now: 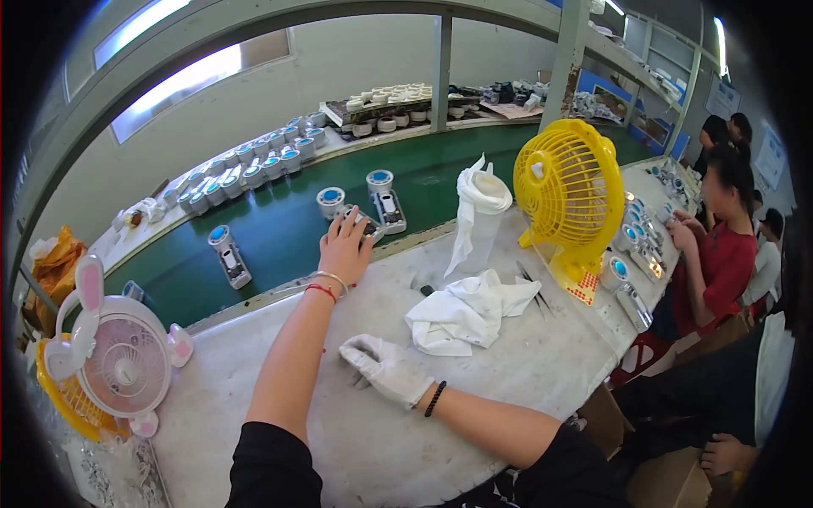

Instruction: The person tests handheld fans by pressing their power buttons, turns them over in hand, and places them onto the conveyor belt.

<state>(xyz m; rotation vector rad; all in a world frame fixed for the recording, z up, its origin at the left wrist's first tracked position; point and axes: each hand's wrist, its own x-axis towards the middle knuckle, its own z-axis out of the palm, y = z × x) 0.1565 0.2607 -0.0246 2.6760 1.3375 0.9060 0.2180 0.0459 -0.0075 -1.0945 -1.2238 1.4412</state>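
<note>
My bare left hand (345, 247) reaches over the green belt, its fingers closed over the handle of a handheld device (331, 200) with a round, blue-topped head. Just right of it lies a second such device (386, 203), its white inner face turned up. My right hand (385, 369), in a white glove, rests on the worktable (339, 449) with its fingers curled; nothing shows in it. Beyond the glove are a crumpled white cloth (466, 311) and tweezers (535, 286). A translucent cup (476, 233) draped with white cloth stands farther back.
A yellow fan (569, 190) stands at right, with more devices (628, 292) beside it. A white rabbit-eared fan (125, 364) is at left. Another device (229, 256) lies on the conveyor belt (279, 224); rows of them (254, 173) line its far side. A co-worker in red (720, 254) sits at right.
</note>
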